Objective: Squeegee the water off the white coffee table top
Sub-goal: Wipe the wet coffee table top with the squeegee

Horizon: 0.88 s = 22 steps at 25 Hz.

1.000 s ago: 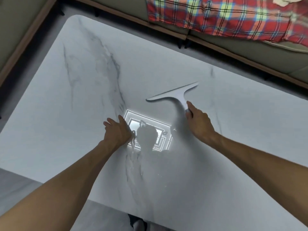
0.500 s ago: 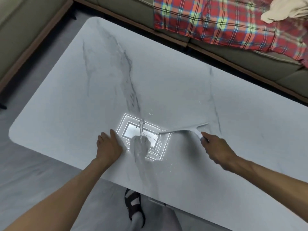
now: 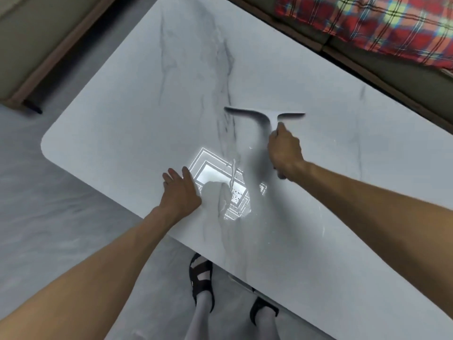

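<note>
Squeegee: the squeegee [image 3: 266, 116] is sitting over the middle of the desk [image 3: 122, 114], blade crosswise, on the far side of the wet patch; it is blurring, so whether the blade is touching the top cannot be told
Right hand: the right hand [image 3: 285, 150] is gripping the handle, fingers curling round it
Left hand: the left hand [image 3: 180, 190] is resting palm down by the near edge, fingers straight and close together, just beside the wet patch
Water: a streak of water [image 3: 232, 173] and droplets [image 3: 236, 192] are lying between the two hands, near the near edge
Risk of streaking: if the blade is riding tilted or lightly, it is likely leaving thin lines behind
Risk of spill: pulling toward the near edge is probably sending water onto the floor [image 3: 36, 217] and the sandalled feet [image 3: 201, 276]
Risk of smearing: the bracing palm is sitting close enough to be dragging through the wet
</note>
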### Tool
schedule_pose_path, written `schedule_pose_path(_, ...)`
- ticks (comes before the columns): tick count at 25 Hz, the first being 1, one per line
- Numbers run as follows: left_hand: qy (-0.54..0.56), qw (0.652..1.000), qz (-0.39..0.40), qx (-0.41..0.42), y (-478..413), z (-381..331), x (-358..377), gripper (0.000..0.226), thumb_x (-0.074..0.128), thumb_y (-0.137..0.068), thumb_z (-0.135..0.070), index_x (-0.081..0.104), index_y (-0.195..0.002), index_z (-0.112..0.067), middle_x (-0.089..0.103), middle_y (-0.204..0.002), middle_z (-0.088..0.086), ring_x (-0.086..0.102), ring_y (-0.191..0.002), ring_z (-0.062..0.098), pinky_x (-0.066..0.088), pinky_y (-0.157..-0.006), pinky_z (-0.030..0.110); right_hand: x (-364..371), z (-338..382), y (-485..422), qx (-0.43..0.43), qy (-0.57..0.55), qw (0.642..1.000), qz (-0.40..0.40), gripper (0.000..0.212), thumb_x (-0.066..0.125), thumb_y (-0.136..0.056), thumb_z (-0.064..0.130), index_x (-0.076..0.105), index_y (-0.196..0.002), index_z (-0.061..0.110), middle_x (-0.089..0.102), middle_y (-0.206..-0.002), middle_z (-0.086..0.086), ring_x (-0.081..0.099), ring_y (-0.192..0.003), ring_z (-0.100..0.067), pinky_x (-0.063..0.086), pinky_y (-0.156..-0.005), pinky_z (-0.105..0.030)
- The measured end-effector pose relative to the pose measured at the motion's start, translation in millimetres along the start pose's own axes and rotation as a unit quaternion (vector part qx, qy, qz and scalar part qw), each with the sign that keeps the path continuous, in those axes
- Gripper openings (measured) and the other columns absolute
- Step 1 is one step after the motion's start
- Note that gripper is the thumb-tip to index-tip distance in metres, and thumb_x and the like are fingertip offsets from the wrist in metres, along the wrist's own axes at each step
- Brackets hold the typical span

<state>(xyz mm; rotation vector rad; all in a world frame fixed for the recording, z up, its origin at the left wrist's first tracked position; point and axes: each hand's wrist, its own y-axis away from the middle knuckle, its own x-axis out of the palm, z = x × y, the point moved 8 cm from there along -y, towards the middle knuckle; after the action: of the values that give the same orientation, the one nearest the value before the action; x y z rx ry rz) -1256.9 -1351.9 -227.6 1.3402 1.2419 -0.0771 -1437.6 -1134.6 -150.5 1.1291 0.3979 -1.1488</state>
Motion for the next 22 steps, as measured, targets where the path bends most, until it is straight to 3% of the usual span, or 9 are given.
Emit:
schedule_pose_path(2, -0.061, 0.998, -0.004, 0.016, 1, -1, 1, 0.074, 0.046, -0.091, -0.015, 0.006, -0.15, 0.004, 0.008, -0.152, 0.04, 0.013, -0.141, 0.056, 0.022, -0.115, 0.053, 11, -23, 37, -0.102, 0.072, 0.992, 0.018, 0.043, 0.031, -0.098, 0.021, 0.036, -0.141, 0.019, 0.066, -0.109, -0.017, 0.06, -0.097, -0.043, 0.044, -0.072, -0.041)
schedule_pose_path(4, -0.091, 0.996, -0.01, 0.019, 3, -2, 1, 0.071, 0.043, -0.091, -0.015, 0.006, -0.148, 0.009, 0.01, -0.149, 0.045, 0.013, -0.139, 0.059, 0.024, -0.113, 0.054, 7, -62, 66, -0.146, 0.113, 0.982, 0.045, 0.042, 0.03, -0.101, 0.03, 0.034, -0.143, 0.029, 0.069, -0.099, -0.012, 0.061, -0.09, -0.041, 0.041, -0.07, -0.038)
schedule_pose_path(7, -0.066, 0.998, -0.012, 0.008, 5, -1, -5, 0.062, 0.049, -0.089, -0.012, 0.025, -0.142, 0.006, 0.024, -0.146, 0.037, 0.028, -0.135, 0.051, 0.035, -0.105, 0.052, -15, -123, 99, -0.164, 0.183, 0.965, 0.093, 0.042, 0.027, -0.102, 0.04, 0.03, -0.144, 0.042, 0.068, -0.083, -0.002, 0.061, -0.073, -0.031, 0.047, -0.065, -0.036)
schedule_pose_path(11, -0.022, 0.999, -0.036, 0.032, 13, 9, -13, 0.039, 0.052, -0.083, -0.011, 0.044, -0.119, 0.001, 0.049, -0.12, 0.023, 0.049, -0.11, 0.039, 0.04, -0.082, 0.04, -50, -167, 121, -0.149, 0.244, 0.952, 0.111, 0.044, 0.026, -0.101, 0.044, 0.031, -0.145, 0.046, 0.069, -0.09, 0.003, 0.063, -0.08, -0.027, 0.051, -0.071, -0.037)
schedule_pose_path(14, 0.066, 0.995, -0.068, -0.008, 32, 28, -18, 0.052, 0.047, -0.082, -0.005, 0.044, -0.134, -0.009, 0.059, -0.123, 0.018, 0.056, -0.109, 0.037, 0.042, -0.082, 0.035, -61, -139, 118, -0.176, 0.202, 0.958, 0.106, 0.043, 0.028, -0.099, 0.048, 0.033, -0.142, 0.049, 0.068, -0.086, 0.008, 0.063, -0.08, -0.023, 0.051, -0.07, -0.037)
schedule_pose_path(16, 0.104, 0.99, -0.087, -0.037, 44, 44, -21, 0.058, 0.044, -0.084, -0.004, 0.04, -0.141, -0.014, 0.059, -0.128, 0.016, 0.057, -0.11, 0.035, 0.045, -0.083, 0.034, -42, -94, 114, -0.235, 0.183, 0.947, 0.116, 0.043, 0.03, -0.099, 0.048, 0.034, -0.142, 0.049, 0.07, -0.096, 0.008, 0.064, -0.09, -0.025, 0.05, -0.074, -0.037)
schedule_pose_path(19, 0.139, 0.979, -0.126, -0.075, 56, 73, -30, 0.057, 0.041, -0.085, -0.002, 0.04, -0.141, -0.015, 0.058, -0.132, 0.014, 0.06, -0.104, 0.033, 0.046, -0.078, 0.032, 32, -21, 124, -0.341, 0.229, 0.896, 0.17, 0.044, 0.03, -0.101, 0.046, 0.033, -0.145, 0.043, 0.066, -0.122, 0.003, 0.059, -0.112, -0.029, 0.046, -0.086, -0.038)
schedule_pose_path(22, 0.139, 0.974, -0.145, -0.103, 61, 99, -35, 0.059, 0.043, -0.085, 0.0, 0.039, -0.142, -0.013, 0.054, -0.138, 0.014, 0.055, -0.118, 0.035, 0.045, -0.088, 0.036, 113, 32, 152, -0.404, 0.24, 0.852, 0.229, 0.042, 0.032, -0.102, 0.043, 0.036, -0.144, 0.039, 0.067, -0.117, -0.001, 0.059, -0.108, -0.028, 0.046, -0.084, -0.038)
